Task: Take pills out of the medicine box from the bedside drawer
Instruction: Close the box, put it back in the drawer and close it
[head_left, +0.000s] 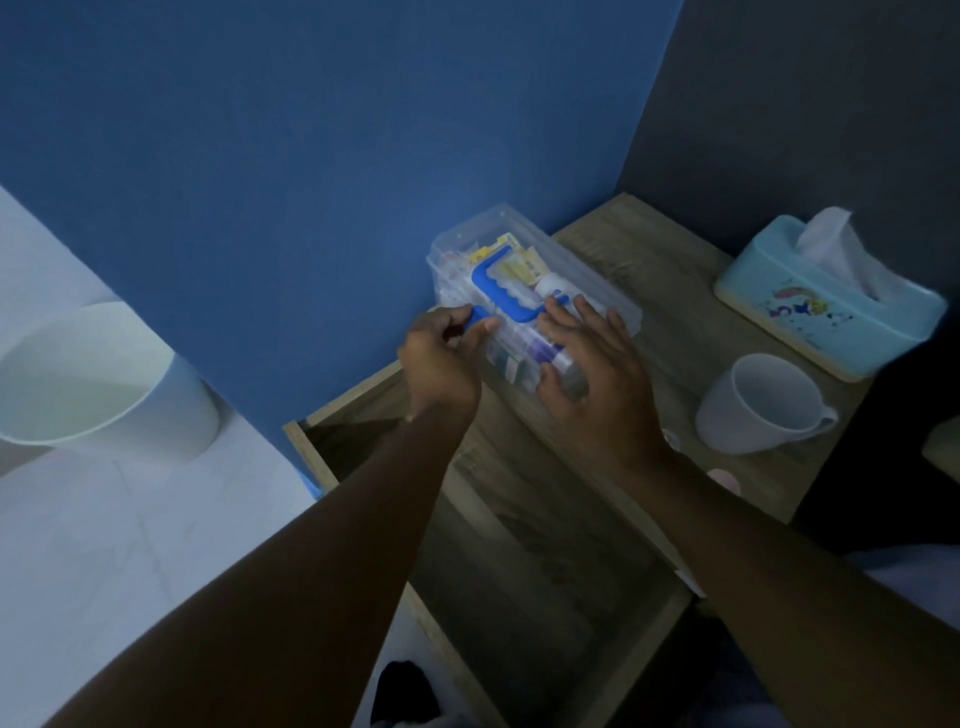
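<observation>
The medicine box (535, 291), a clear plastic case with a blue handle (506, 288) on its lid, sits on the wooden counter (670, 291) at the edge nearest the blue wall (311, 156). Through the clear lid show packets and a white bottle (the labels are too blurred to read). The lid looks closed, though the dim light makes that hard to confirm.

The left hand (441, 358) is curled at the box's near left corner, thumb and fingers pinching the blue latch there. The right hand (587, 364) lies flat and spread on the lid's near end, palm down, fingertips reaching up to the handle, pressing rather than gripping.

Directly below the box, toward the camera, the bedside drawer (524, 545) stands pulled open, and both forearms cross above it; what I can see of its inside is dark.

To the right of the box, well apart, a white mug (763, 405) stands upright on the counter with its handle pointing right. Beyond the mug, against the dark wall, is a pale blue tissue box (826, 306) with a tissue sticking out of its top. A small pink round thing (724, 480) lies near the counter's front edge, just beside the right forearm.

Left of the box, down on the pale floor, stands a white waste bin (98, 379).
</observation>
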